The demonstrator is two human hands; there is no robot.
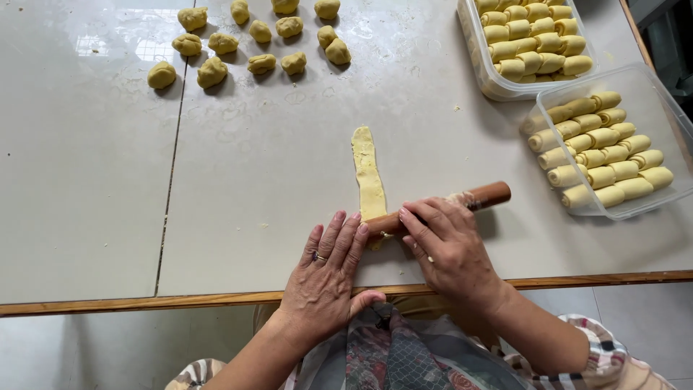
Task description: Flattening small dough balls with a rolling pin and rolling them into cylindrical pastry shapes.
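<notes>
Broadly, most of the view is taken up by a pale, glossy counter with a wooden front edge and a dark seam running down its left part. At the right end two clear plastic containers are set just beside each other: the nearer container is partly filled with rows of rolled dough pieces, and the farther container, cut off by the upper edge, is packed with more rolled dough. Towards the far left a loose cluster of yellow dough balls is spread on the counter, well apart from the hands.

Near the front edge a brown wooden rolling pin is laid across the counter at a slight tilt, its right end raised towards the containers. A long, narrow strip of flattened dough is stretched away from the pin, with its near end hidden under the pin and the fingers.

The right hand is laid flat on the middle of the pin, palm down, fingers extended and pressed on it rather than curled around it, so no closed grip is formed. The left hand, marked by a ring on one finger, is likewise spread open and flat, its fingertips resting on the left end of the pin and at the near end of the dough strip. A patterned apron is seen below the counter edge.
</notes>
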